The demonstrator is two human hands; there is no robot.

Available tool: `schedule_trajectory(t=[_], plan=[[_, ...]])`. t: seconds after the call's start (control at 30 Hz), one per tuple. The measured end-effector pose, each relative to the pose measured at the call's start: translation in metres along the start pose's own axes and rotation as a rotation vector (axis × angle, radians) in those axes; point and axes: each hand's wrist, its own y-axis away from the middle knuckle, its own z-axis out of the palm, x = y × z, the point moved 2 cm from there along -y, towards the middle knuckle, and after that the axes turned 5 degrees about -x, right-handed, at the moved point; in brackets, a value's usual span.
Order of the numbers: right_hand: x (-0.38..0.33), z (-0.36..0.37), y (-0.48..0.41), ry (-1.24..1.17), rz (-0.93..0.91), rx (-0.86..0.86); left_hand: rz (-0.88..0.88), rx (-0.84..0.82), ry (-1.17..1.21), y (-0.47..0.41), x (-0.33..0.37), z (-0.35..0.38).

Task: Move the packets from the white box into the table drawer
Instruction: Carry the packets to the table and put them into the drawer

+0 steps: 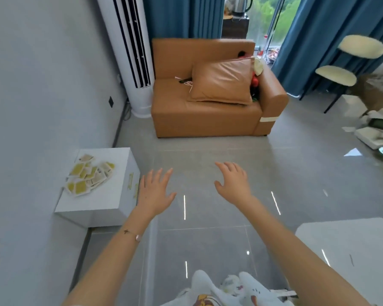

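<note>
On top of the white box (102,204) by the wall lie the packets (90,175) in a loose heap, both the left hand (154,192) and right hand (233,183) open and empty, so a hasty grab may scatter some onto the floor

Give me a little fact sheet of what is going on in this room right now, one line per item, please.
place: room with grey tiled floor
packets: pile of small yellow and white packets, lying loose on top of the white box
box: white rectangular box, against the left wall
left hand: left hand, open, fingers spread, empty, beside the box's right side
right hand: right hand, open, empty, over bare floor
table: white table corner at lower right; no drawer visible
background: tan leather sofa with matching cushion
progress: no packet picked up yet
</note>
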Motion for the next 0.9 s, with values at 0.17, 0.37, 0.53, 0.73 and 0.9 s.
schedule_trajectory(t=[0.17, 0.37, 0.53, 0.73, 0.9], plan=[[-0.029, 0.011, -0.062, 0.009, -0.092, -0.050, -0.108, -0.004, 0.085, -0.032, -0.046, 0.000], [-0.056, 0.020, -0.147, 0.026, -0.220, -0.112, -0.269, 0.051, 0.133, -0.080, -0.090, -0.004], [-0.083, 0.019, -0.241, 0.011, -0.380, -0.098, -0.409, 0.077, 0.187, -0.133, -0.119, -0.015], [-0.128, 0.021, -0.341, 0.050, -0.596, -0.187, -0.615, 0.116, 0.211, -0.180, -0.148, -0.028], [-0.175, 0.030, -0.395, 0.109, -0.733, -0.282, -0.789, 0.160, 0.274, -0.186, -0.172, -0.026]])
